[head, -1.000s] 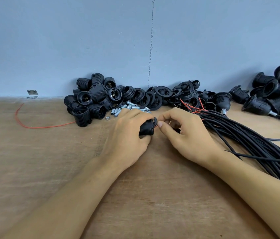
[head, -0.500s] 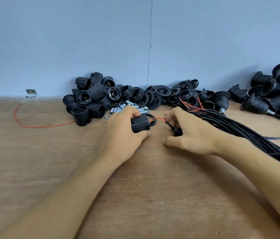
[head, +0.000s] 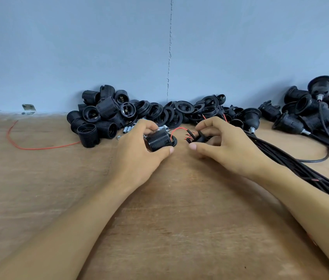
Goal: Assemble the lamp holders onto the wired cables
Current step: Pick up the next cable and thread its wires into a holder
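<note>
At the far left of the worktop (head: 38, 199): we see a loose red wire (head: 38, 147) lying well apart from our hands.
Spare parts by the wall: a heap of threaded black shells (head: 107, 116), with small metal tubes (head: 128, 129) just beside it.
Left hand (head: 137, 158): it reaches forward, knuckles up, fingers (head: 148, 125) and thumb curled round the lamp holder (head: 158, 140). The holder sits low over the worktop; we cannot tell whether it touches the wood.
Gap between the hands: a thin red lead (head: 176, 129) arcs between the holder and the cable end.
Right hand (head: 230, 146): it is arched, fingertips pinching the cable end (head: 195, 137), thumb stretched out beneath.
Step in hand: we judge we are joining this cable to the holder, with the leads not yet seated.
Next move: we need to bring the two together steadily, keeping the fine leads straight.
Far right: the cable bundle (head: 293, 164) runs off to the edge, with finished holders (head: 309, 116) beyond it.
</note>
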The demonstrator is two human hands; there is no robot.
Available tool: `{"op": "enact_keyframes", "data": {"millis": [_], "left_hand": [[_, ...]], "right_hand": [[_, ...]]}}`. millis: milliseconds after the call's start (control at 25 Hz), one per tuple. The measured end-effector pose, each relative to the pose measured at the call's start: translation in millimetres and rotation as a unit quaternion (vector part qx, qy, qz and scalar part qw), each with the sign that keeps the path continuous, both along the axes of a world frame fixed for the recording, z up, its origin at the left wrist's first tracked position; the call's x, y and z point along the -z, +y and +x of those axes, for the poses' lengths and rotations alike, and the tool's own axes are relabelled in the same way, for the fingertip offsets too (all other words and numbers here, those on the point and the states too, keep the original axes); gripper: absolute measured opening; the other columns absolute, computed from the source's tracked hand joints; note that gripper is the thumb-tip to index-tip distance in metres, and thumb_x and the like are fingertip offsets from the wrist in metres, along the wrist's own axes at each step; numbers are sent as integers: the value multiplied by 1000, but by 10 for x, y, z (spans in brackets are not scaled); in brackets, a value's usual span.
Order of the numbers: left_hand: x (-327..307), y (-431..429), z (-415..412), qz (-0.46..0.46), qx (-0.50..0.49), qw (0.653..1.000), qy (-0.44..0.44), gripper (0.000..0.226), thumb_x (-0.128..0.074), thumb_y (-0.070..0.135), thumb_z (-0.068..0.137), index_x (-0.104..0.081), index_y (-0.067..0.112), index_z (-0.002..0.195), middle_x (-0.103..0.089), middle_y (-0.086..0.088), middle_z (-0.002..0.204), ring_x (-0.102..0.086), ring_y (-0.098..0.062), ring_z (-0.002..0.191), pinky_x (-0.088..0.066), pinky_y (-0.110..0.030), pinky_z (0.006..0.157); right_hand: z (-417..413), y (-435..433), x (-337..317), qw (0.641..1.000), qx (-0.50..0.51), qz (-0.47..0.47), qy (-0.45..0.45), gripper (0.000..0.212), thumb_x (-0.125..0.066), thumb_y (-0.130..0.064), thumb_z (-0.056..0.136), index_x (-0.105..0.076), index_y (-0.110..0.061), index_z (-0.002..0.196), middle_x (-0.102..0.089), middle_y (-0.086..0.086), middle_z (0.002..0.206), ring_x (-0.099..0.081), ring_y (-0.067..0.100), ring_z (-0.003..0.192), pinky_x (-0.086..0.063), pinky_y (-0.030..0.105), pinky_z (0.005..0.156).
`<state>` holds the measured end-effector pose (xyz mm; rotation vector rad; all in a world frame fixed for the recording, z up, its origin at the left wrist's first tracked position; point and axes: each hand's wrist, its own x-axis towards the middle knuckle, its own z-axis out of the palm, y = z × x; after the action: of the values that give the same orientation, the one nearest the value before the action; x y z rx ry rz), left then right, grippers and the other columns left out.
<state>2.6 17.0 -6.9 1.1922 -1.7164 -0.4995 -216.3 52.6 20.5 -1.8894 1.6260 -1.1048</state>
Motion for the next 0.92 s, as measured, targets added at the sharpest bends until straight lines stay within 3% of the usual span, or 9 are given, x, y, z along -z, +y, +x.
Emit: {"op": "enact_keyframes", "data": {"millis": [120, 240, 320, 440, 560, 680, 800, 920], "left_hand": [[-15, 0, 7, 0, 7, 999, 39, 43, -90, 31, 71, -60, 40, 100, -67, 22, 97, -61, 5, 87, -44, -6, 73], [-29, -21, 40, 10, 15, 998, 68, 42, -89, 29, 73, -69, 39, 108, -72, 20, 98, -65, -4, 84, -54, -24, 81], [-35, -27, 55, 26, 24, 996, 78, 45, -90, 29, 72, -69, 40, 110, -72, 20, 99, -66, -11, 83, -56, -35, 86], [-44, -31, 48, 50, 40, 994, 86, 49, -90, 26, 70, -65, 40, 110, -72, 16, 107, -69, -21, 86, -55, -48, 91], [-72, -49, 58, 67, 57, 990, 106, 53, -89, 15, 71, -66, 41, 111, -73, 13, 106, -70, -19, 86, -55, -46, 94], [-82, -40, 61, 79, 75, 989, 98, 58, -85, 9, 73, -67, 44, 115, -74, 16, 102, -71, -17, 85, -56, -41, 94], [-73, -23, 31, 97, 97, 985, 106, 55, -82, 14, 74, -68, 47, 116, -75, 16, 98, -68, -20, 81, -58, -39, 90], [-83, -53, 44, 118, 97, 976, 156, 43, -78, 33, 75, -71, 50, 114, -73, 12, 94, -60, -15, 68, -56, -33, 74]], "right_hand": [[17, -14, 13, 999, -22, -24, -9, 25, -70, -32, 92, -63, -28, 115, -71, -11, 97, -70, 14, 83, -55, 41, 92], [11, 11, -54, 996, -78, -32, 16, 24, -58, -25, 101, -67, -46, 109, -69, -22, 89, -63, -1, 76, -53, 21, 83], [-13, 16, -78, 995, -95, -1, 23, 32, -52, -24, 104, -67, -52, 106, -69, -19, 84, -59, 3, 68, -48, 15, 70], [-46, -12, -58, 994, -93, 58, -5, 22, -52, -30, 103, -65, -38, 119, -68, -20, 76, -58, 4, 66, -45, 16, 68], [-55, -21, -24, 992, -87, 80, -36, 33, -68, -35, 92, -59, -29, 123, -69, -15, 89, -59, 2, 75, -47, 19, 74], [-34, -32, 4, 996, -62, 61, -21, 36, -79, -35, 82, -61, -29, 112, -69, -11, 91, -57, 1, 74, -47, 21, 77], [-1, -40, 36, 999, -31, 15, -7, 34, -87, -31, 74, -70, -29, 104, -68, -15, 88, -58, -4, 72, -49, 15, 79], [16, -27, 41, 999, -21, -21, 30, 40, -88, -32, 73, -70, -37, 108, -68, -25, 98, -62, -8, 87, -48, 10, 83]]}}
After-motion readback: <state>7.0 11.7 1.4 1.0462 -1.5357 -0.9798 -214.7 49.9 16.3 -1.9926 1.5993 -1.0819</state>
